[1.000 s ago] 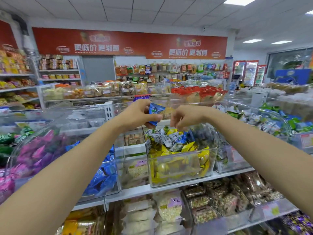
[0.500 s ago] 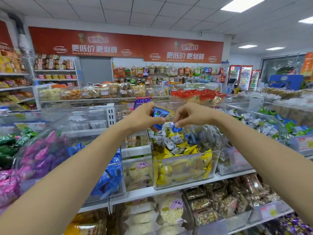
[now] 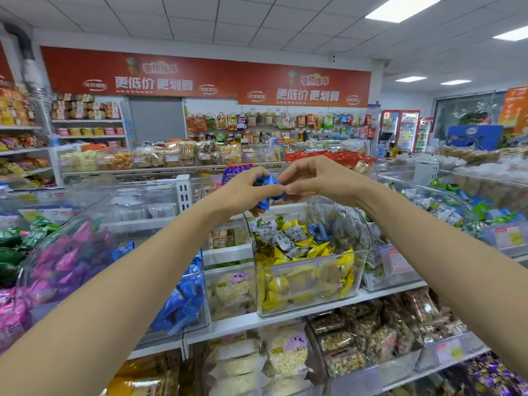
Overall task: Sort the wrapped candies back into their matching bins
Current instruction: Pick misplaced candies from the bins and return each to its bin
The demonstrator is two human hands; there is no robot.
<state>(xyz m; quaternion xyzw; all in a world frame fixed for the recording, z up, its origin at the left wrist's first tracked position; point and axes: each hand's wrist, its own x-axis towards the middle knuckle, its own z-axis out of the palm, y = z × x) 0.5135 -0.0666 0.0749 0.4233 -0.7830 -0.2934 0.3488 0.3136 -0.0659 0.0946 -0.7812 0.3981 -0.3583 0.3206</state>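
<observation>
Together, left hand (image 3: pixel 243 192), right hand (image 3: pixel 314 178) pinch blue candies (image 3: pixel 270 180), clear bin (image 3: pixel 307 307) holds yellow candies (image 3: pixel 281 287)

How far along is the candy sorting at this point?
Done: nothing clearly finished shows. In hand: the left hand grips blue candies, and the right hand pinches them too, above the yellow-candy bin. Left: a stray blue candy lies among the yellow ones, and the held ones must go to the blue-candy bin lower left.
</observation>
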